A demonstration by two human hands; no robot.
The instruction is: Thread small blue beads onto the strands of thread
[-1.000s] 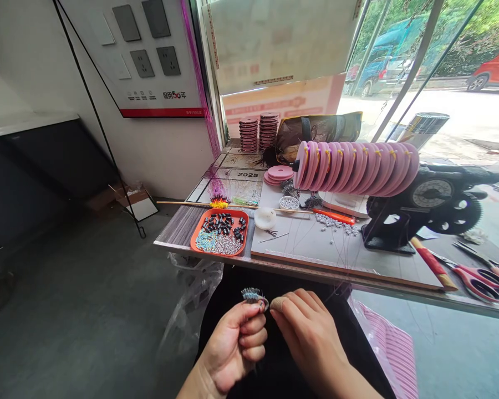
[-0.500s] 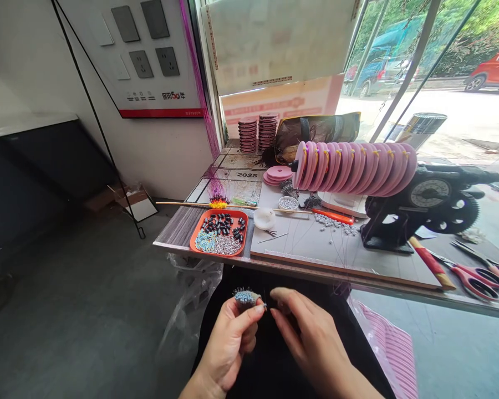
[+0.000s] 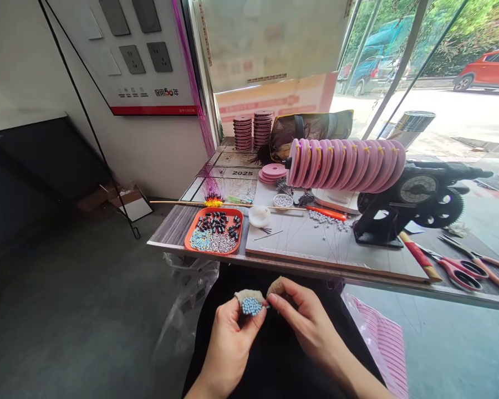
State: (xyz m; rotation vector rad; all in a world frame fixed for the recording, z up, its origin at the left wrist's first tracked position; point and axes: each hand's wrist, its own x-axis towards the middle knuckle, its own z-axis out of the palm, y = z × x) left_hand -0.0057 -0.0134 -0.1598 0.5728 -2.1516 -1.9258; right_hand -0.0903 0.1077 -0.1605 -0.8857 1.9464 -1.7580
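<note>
Pinching a blue bundle (image 3: 251, 306) above a dark lap (image 3: 270, 366)

The left hand (image 3: 233, 332) has its grip closed on the bundle, thumb and forefinger squeezing it with the rounded blue tips facing the camera. The bundle's far side is hidden, and so are most of the other left fingers. A tan wrap (image 3: 249, 295) runs along its upper edge; whether it covers the forefinger or belongs to the bundle is hard to tell.

At three o'clock from the bundle, the right hand (image 3: 301, 316) brings thumb and forefinger almost together by the bundle's edge. Something tiny and dark shows at the tips, but I cannot tell if this grip has hold of it. Both forearms are cut off by the bottom edge.

Toward eleven o'clock, on the counter (image 3: 172, 227), an orange tray (image 3: 238, 213) holds black, blue-green and silvery pieces too small to make out singly. A white round lid (image 3: 259, 216) lies near twelve. Between one and two, a row of pink discs (image 3: 347, 166) sits on a black machine (image 3: 378, 224), hiding part of what lies behind. Near three, well apart, are pink-handled scissors (image 3: 461, 274); beside them another tool (image 3: 497, 277) runs off the right edge. A striped cloth (image 3: 385, 338), below the counter, is partly veiled by clear plastic (image 3: 363, 327).
</note>
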